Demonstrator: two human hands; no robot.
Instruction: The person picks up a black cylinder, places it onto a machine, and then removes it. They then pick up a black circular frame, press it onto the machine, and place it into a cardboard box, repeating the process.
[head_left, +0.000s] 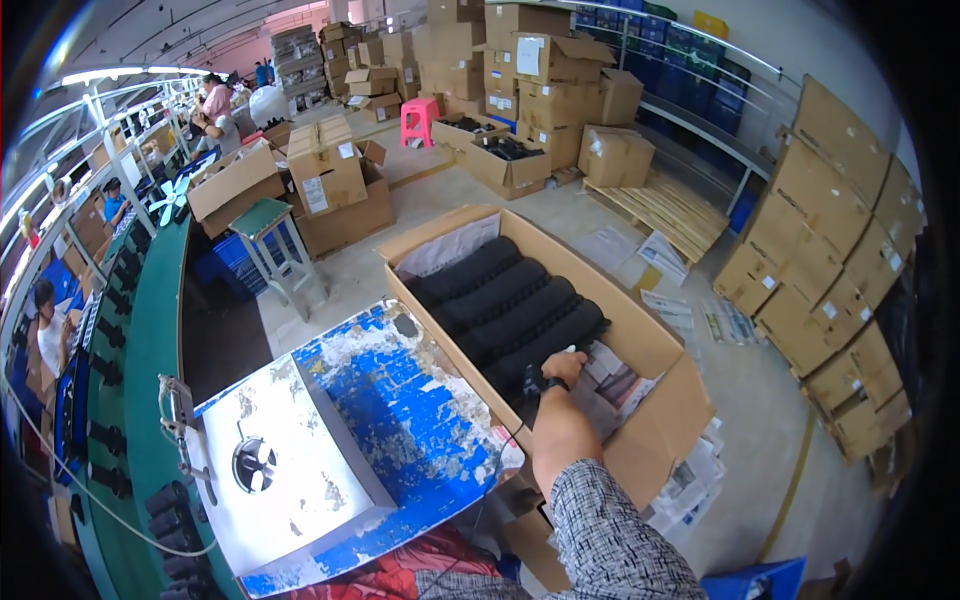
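Observation:
My right hand [565, 367], with a black band at the wrist, reaches into a long open cardboard box [648, 345]. Its fingers look curled, and a pale bit shows at a fingertip. Close against the hand is a small dark piece [532, 380]; whether the fingers hold it is hidden. Several rows of black ribbed cylindrical parts [520, 300] fill much of the box, just beyond the hand. Printed paper [612, 385] lines the box's near right end. My left hand is out of view; only a patch of grey sleeve [470, 585] shows at the lower edge.
Left of the box is a worn blue table [400, 400] bearing a metal fixture [290, 450] with a round opening. A green conveyor [150, 380] runs along the left, people beyond it. A stool [268, 225], stacked cartons [820, 230] and a wooden pallet [665, 210] stand around.

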